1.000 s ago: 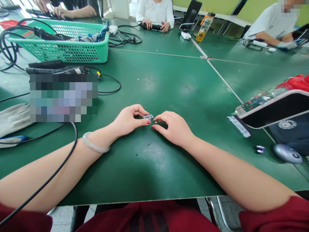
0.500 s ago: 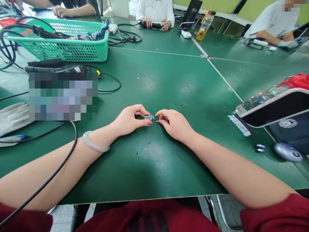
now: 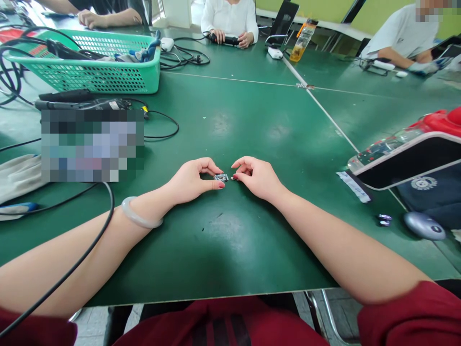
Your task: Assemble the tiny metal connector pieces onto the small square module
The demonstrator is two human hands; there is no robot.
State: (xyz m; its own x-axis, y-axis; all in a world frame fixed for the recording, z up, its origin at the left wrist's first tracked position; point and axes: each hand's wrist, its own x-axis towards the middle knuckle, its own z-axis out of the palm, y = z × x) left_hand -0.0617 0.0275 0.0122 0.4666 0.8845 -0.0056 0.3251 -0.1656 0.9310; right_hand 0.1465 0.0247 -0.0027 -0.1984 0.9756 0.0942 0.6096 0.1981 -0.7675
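The right hand has been shifted slightly forward, a tiny piece at its thumb, grip unclear; just left, a grey part is pinched crosswise by the left hand.

Sm. grey pc. btwn L fingers; pale bit in R fingers.

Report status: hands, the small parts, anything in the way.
Left hand pinching small part. Right hand holding tiny piece at fingertips, apart from it. Black cable crosses left forearm in view, away from both.
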